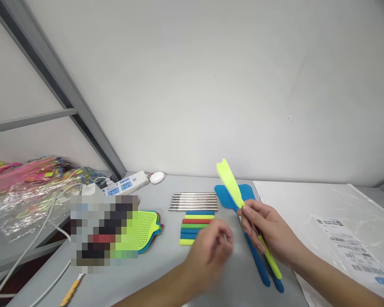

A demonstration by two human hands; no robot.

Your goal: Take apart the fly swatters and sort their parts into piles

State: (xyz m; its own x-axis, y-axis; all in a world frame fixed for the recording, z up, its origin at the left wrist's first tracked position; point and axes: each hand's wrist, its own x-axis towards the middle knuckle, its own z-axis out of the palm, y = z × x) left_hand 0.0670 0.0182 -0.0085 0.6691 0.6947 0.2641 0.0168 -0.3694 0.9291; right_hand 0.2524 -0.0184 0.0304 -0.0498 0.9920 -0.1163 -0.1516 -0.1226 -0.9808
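The yellow swatter is in the right hand, raised above the table. Thumb and fingers pinch it around the neck, just below the head. Its long axis runs aslant, the head up and away to the left, the yellow handle down and back to the right, under the palm. The right hand is the nearer one, being on it; the left hand is apart, to the left of the shaft, with its fingers curled. Motion blurs that hand, so I cannot tell whether anything sits between its fingertips.

Beneath the yellow swatter lie blue swatters, their handles pointing the same way. The right hand hides the middle of their shafts. The left hand covers the right ends of some coloured tubes, laid side by side; just beyond them is a row of metal rods.

Farther left, a stack of swatter heads is partly lost behind a pixelated patch. On the far right, a clear plastic bag with a printed label runs out of view.
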